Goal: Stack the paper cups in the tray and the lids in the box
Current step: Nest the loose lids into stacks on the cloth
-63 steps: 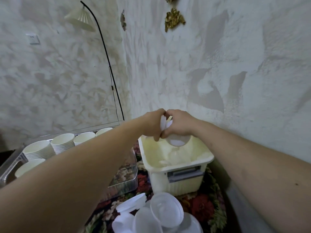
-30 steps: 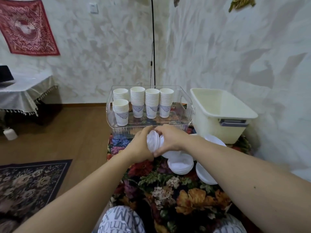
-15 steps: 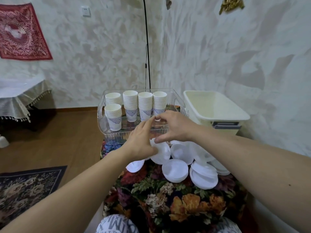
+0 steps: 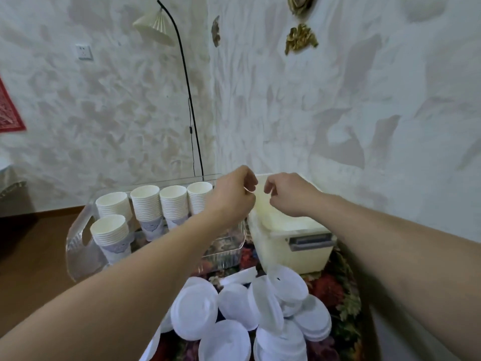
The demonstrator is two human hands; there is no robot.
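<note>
Your left hand (image 4: 234,196) pinches what looks like a thin lid edge over the box (image 4: 291,246); your right hand (image 4: 286,194) hovers curled, seemingly empty. Loose lids (image 4: 234,316) lie before the box; stacked cups (image 4: 145,204) fill the tray (image 4: 78,246) left of it.

- The tray (image 4: 78,238) beside my left arm looks like clear, glossy plastic.
- The cups (image 4: 145,204) stacked in it look like matt white paper, with ridged rims.
- The box (image 4: 294,254) under my hands is smooth cream plastic with a soft sheen.
- The lids (image 4: 195,311) are thin, milky, semi-matt plastic.
- The cloth (image 4: 335,287) beneath is matt floral fabric.
- The wall (image 4: 286,105) is rough, matt plaster.
</note>
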